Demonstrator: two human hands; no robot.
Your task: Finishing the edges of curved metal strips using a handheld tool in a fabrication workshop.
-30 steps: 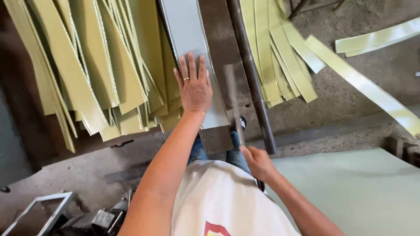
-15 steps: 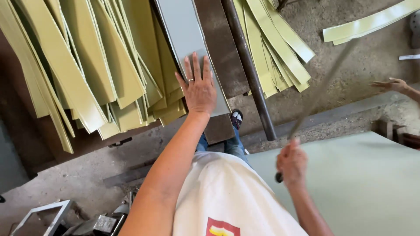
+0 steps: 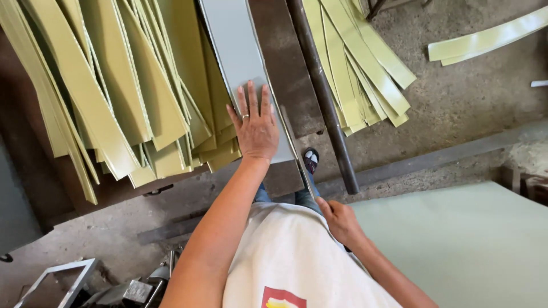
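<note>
My left hand (image 3: 256, 128) lies flat on the near end of a long grey metal sheet (image 3: 234, 51), fingers spread, with a ring on one finger. My right hand (image 3: 341, 221) is close to my waist, closed around the handle end of a thin metal shear lever (image 3: 297, 154). The lever lies low along the sheet's right edge. A fanned pile of yellow-green strips (image 3: 114, 91) sits just left of my left hand, touching the sheet's left side.
A dark steel pipe (image 3: 322, 97) runs beside the bench on the right, with more yellow-green strips (image 3: 359, 74) beyond it and a loose strip (image 3: 491, 37) on the concrete floor. A large pale green panel (image 3: 468, 245) lies at lower right. My shoe (image 3: 310, 161) shows below the bench. Metal scrap (image 3: 57, 279) sits at lower left.
My right hand had swung the lever up half a second ago; now lever and hand are down beside the sheet. My left hand stayed flat on the sheet. Another person's hand at right has left view.
</note>
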